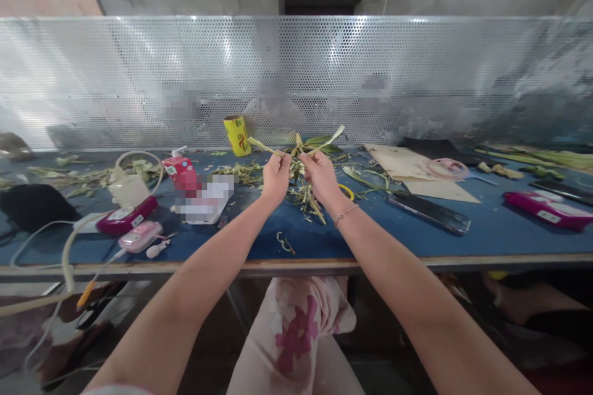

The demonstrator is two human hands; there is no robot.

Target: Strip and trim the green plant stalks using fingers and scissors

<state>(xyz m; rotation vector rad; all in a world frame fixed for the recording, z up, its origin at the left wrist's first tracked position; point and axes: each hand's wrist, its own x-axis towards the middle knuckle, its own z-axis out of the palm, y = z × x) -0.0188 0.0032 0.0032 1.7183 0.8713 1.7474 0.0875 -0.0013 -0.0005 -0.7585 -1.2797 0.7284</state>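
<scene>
My left hand [276, 178] and my right hand [320, 178] are close together over the blue tabletop, both with fingers pinched. A pale green leaf strip [263, 145] juts out up and left from my left fingers. From my right fingers another leaf strip [334, 137] points up and right. Whether the two strips join between my fingertips I cannot tell. A light brown-green stalk [298, 140] stands up just behind the fingertips. Below my hands lies a heap of dry plant scraps [315, 205]. A small curled scrap [286, 243] rests nearer the table edge.
Left on the table are a yellow roll [238, 136], a red box [182, 174], a white device [210, 200] and cabled magenta devices. To the right lie a phone [428, 212], cardboard [393, 160] and a magenta case [546, 208]. A perforated metal screen [306, 62] closes off the back.
</scene>
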